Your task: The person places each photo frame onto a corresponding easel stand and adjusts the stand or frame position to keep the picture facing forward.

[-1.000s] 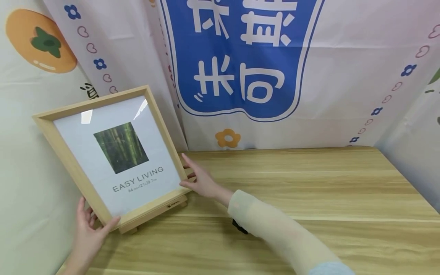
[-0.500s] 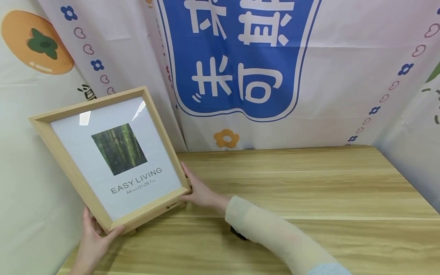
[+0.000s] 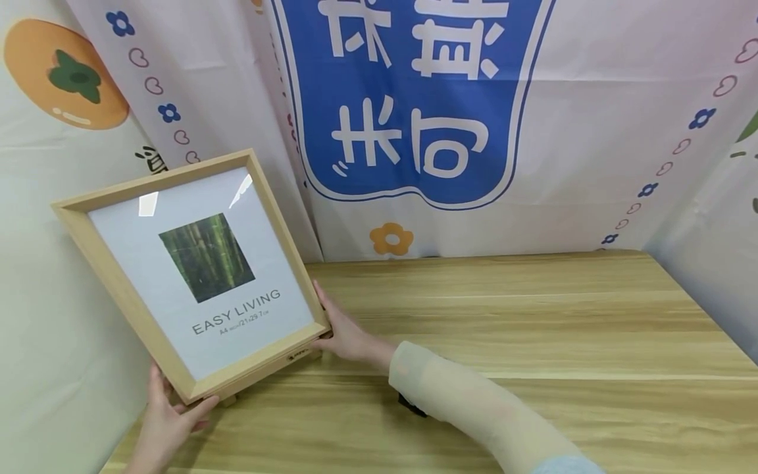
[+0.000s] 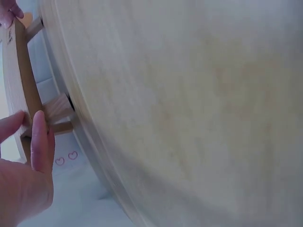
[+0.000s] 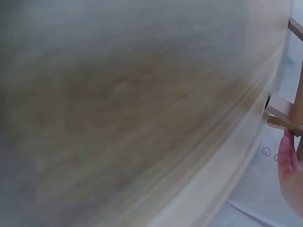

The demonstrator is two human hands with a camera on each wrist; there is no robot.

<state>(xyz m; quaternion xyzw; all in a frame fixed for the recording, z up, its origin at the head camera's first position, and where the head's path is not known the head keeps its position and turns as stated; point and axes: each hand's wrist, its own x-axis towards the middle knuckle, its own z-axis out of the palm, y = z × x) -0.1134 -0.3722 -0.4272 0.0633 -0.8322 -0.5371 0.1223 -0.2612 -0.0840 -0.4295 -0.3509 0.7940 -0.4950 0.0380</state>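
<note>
A light wooden picture frame (image 3: 112, 276) with a bamboo picture and "EASY LIVING" print leans back on a small wooden easel (image 3: 275, 370) at the table's left. My left hand (image 3: 162, 421) holds the frame's lower left corner, thumb along the bottom edge, other fingers partly hidden behind. At the lower right corner, my right hand (image 3: 349, 337) grips the side, its fingers mostly out of sight behind the frame. Seen low in the left wrist view, my left hand (image 4: 28, 184) is beside the easel's foot (image 4: 59, 109). My right hand (image 5: 293, 175) shows at the right wrist view's edge.
The wood-grain table (image 3: 503, 329) extends to the right. A printed cloth (image 3: 592, 164) hangs behind it, and a pale cloth (image 3: 47, 316) hangs close along the left side. A black object (image 3: 412, 405) shows under the right sleeve.
The frame has shifted slightly down, over more of the easel's ledge. My left hand moved right and down round the corner; my right hand slid a little lower and closed in on the side.
</note>
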